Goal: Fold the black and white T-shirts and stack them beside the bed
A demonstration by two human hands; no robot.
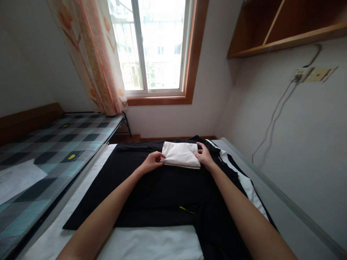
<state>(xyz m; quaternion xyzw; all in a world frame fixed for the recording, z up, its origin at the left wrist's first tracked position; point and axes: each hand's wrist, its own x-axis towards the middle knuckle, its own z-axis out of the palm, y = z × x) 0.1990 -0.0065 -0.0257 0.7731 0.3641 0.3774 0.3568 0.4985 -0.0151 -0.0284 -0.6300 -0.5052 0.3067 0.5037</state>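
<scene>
The left hand (pixel 153 161) pinches the near left corner of a folded white cloth (pixel 181 154) between thumb and fingers. The right hand (pixel 204 155) grasps the cloth's right edge, with its thumb and fingers spread along that side. The cloth lies between the two hands, over the far part of a black garment (pixel 159 195) spread out across the bed. A small yellow mark shows on the garment's near part. To the right, black clothing with white bands (pixel 251 187) lies along the side of the bed. Under the clothes is a white sheet (pixel 151 242), bare at the near edge and along the left. Left of it stands another bed with a checked mattress (pixel 65 148), and a sheet of paper (pixel 20 178) lies on that. Beyond are a flowered curtain (pixel 89 54) and a window (pixel 159 47) with a brown frame. On the right wall, a cord (pixel 267 133) hangs from a socket (pixel 300 74) below a wooden shelf (pixel 287 36).
</scene>
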